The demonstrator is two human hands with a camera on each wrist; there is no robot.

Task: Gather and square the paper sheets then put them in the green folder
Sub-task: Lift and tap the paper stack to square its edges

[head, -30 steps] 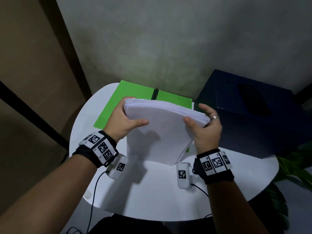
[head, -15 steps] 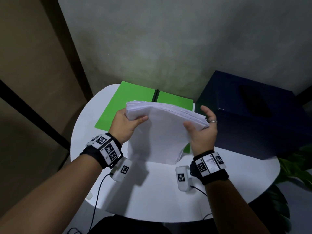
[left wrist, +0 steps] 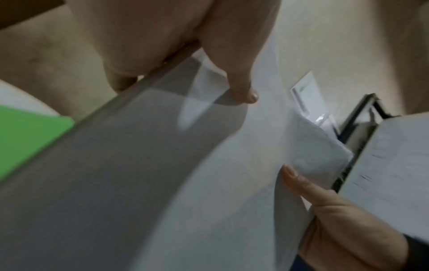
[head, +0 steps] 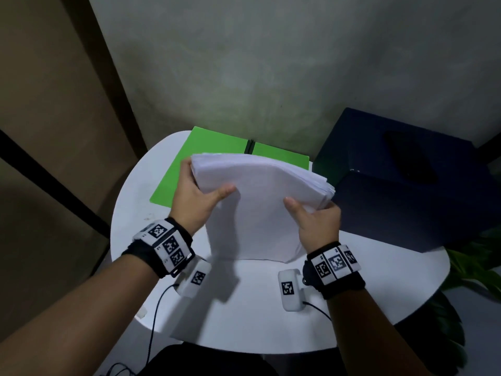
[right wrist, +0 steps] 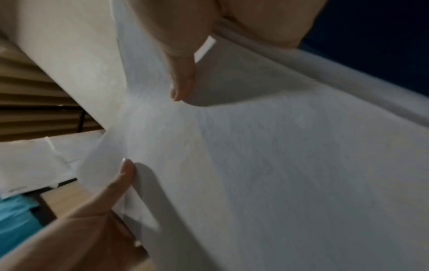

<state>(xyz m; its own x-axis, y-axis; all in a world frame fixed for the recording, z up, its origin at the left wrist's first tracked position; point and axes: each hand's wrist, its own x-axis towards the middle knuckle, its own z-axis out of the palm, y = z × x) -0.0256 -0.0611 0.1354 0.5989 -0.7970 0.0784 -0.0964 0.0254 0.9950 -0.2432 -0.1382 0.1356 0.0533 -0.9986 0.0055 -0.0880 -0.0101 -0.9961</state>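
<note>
Paper (head: 260,202) stands on its lower edge on the table (head: 366,270), near the middle, tilted towards the person and bowed at the top, where the sheets fan out unevenly. Both hands have hold of it. The left hand (head: 193,202) grips the stack's upper left corner, thumb laid across the near face and fingers curled behind; the left wrist view shows that thumb (left wrist: 234,77) pressed flat on the top sheet. The right hand (head: 315,226) clasps the right edge lower down, thumb on the near face, fingers wrapped round the back where they are hidden. In the right wrist view its thumb (right wrist: 183,78) lies on the sheet, and the other hand's thumb shows further along.

Behind the stack the folder (head: 200,164) lies open and flat at the table's far edge, green, with a dark spine down the middle; its right half is mostly covered by the sheets. Just beside the table's far right edge sits a dark blue box (head: 406,191), its corner overlapping the rim. Green leaves (head: 477,264) show past the right edge.
</note>
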